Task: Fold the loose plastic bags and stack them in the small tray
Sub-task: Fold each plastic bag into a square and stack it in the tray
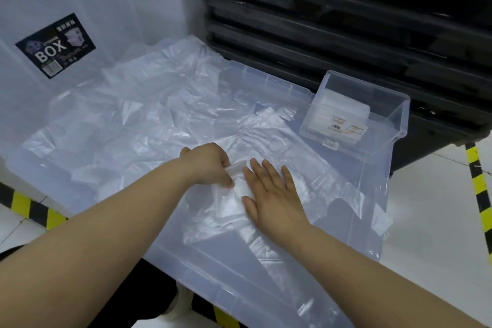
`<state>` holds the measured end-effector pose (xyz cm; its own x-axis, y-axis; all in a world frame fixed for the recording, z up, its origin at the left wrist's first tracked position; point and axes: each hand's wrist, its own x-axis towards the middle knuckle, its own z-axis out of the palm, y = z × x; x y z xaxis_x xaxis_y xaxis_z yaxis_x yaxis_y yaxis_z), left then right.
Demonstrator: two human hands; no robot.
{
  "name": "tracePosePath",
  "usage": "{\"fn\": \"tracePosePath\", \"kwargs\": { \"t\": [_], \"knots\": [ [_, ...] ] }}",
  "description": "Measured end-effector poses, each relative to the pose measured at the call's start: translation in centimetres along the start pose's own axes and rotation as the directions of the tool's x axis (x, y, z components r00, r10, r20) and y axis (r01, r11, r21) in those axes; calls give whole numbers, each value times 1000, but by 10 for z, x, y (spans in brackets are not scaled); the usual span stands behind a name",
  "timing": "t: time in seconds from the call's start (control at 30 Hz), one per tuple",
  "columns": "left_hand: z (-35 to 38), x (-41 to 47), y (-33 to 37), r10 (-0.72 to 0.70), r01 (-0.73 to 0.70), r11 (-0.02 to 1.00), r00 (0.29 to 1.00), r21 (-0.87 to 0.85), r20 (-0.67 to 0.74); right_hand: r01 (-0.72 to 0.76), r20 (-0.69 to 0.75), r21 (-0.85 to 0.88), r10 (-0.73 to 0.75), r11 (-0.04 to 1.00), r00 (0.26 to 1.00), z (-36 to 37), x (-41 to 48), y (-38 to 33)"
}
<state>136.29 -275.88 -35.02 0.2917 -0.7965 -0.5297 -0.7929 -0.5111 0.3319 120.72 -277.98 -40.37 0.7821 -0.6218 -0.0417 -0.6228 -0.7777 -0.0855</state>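
A clear plastic bag [229,202] lies spread on the flat translucent lid [266,287] in front of me. My left hand [207,165] pinches a folded edge of this bag between thumb and fingers. My right hand [274,194] lies flat on the bag with fingers spread, right beside the left hand. Several more loose clear bags [138,120] lie crumpled in a pile to the left and behind. The small clear tray [396,117] stands at the lid's far right corner, with a folded white stack [338,109] inside.
A big translucent storage box with a black "BOX" label [56,45] stands at the back left. Dark stacked crates [346,21] rise behind the tray. Yellow-black floor tape [476,181] runs at the right and at the lower left.
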Motion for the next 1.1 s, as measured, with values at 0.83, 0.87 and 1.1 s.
{"fn": "tracePosePath", "kwargs": {
  "t": [0.83,0.87,1.1],
  "knots": [
    [-25,-13,50,-42,-297,430,937,-853,-347,-255,190,963,458,85,868,-113,18,73],
    [-23,-11,56,-24,-335,486,918,-807,-396,-260,180,961,498,96,848,-118,17,82],
    [-8,16,95,389,-481,854,843,-197,-371,-369,55,889,736,272,675,-136,17,132]
  ]
}}
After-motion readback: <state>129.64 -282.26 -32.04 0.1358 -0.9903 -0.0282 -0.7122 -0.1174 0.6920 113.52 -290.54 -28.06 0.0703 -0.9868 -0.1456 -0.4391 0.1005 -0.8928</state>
